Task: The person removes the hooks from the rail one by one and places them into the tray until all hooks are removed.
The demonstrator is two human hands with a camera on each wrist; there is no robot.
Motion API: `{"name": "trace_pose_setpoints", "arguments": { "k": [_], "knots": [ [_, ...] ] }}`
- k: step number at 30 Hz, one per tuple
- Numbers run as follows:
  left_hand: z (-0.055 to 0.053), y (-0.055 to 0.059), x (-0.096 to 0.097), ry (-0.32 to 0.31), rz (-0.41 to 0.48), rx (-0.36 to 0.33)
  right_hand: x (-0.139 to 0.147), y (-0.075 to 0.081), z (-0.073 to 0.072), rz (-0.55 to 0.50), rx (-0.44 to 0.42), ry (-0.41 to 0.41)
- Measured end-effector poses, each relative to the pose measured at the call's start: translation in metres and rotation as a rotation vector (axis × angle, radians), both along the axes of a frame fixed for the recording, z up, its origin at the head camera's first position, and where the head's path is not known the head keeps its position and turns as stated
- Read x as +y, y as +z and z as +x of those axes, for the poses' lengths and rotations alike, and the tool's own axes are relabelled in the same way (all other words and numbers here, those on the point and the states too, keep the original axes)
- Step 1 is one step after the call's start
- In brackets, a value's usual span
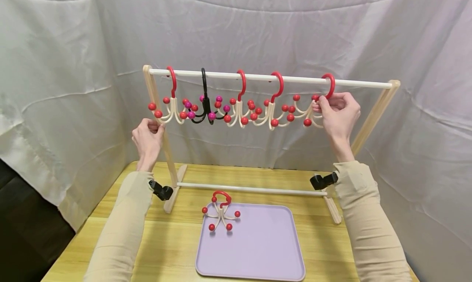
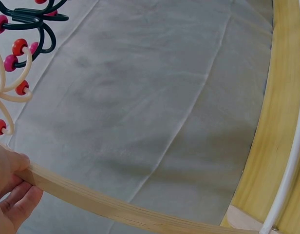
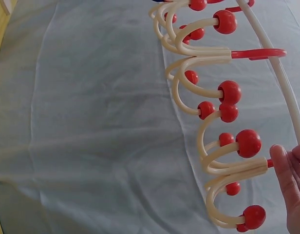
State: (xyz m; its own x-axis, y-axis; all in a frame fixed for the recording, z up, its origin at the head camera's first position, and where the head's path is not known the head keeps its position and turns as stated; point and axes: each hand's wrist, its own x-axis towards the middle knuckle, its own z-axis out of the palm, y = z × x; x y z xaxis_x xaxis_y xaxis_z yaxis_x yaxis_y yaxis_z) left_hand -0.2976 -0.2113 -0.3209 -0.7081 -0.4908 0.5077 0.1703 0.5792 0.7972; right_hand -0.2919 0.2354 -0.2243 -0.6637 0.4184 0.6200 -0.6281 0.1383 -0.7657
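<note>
My left hand (image 1: pixel 147 139) holds the left wooden post (image 1: pixel 169 161) of a rack, below its top; in the left wrist view the thumb and fingers (image 2: pixel 24 204) lie about the post. With my right hand (image 1: pixel 341 115) I pinch the base of the red hook (image 1: pixel 333 82) of a cream multi-arm hanger with red balls (image 3: pixel 240 168). That hook sits over the white top rail (image 1: pixel 361 83), near its right end. Farther left on the rail hang several similar cream hangers (image 1: pixel 271 110) and one black hanger (image 1: pixel 206 106) with magenta balls.
A lilac tray (image 1: pixel 254 249) lies on the wood-grain table (image 1: pixel 166 241) in front of the rack. Another cream hanger (image 1: pixel 221 211) with a red hook rests on its upper left corner. A white lower bar (image 1: pixel 250 189) joins the rack's feet. Grey cloth (image 1: pixel 239 36) hangs behind.
</note>
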Motion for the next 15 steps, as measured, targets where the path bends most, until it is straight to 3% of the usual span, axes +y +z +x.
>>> {"name": "trace_pose_setpoints", "arguments": {
  "k": [15],
  "knots": [
    [-0.0018,0.0002,-0.0001,0.004,-0.015,0.031,-0.0006,0.0003,0.0009,-0.085,0.096,0.043]
  ]
}}
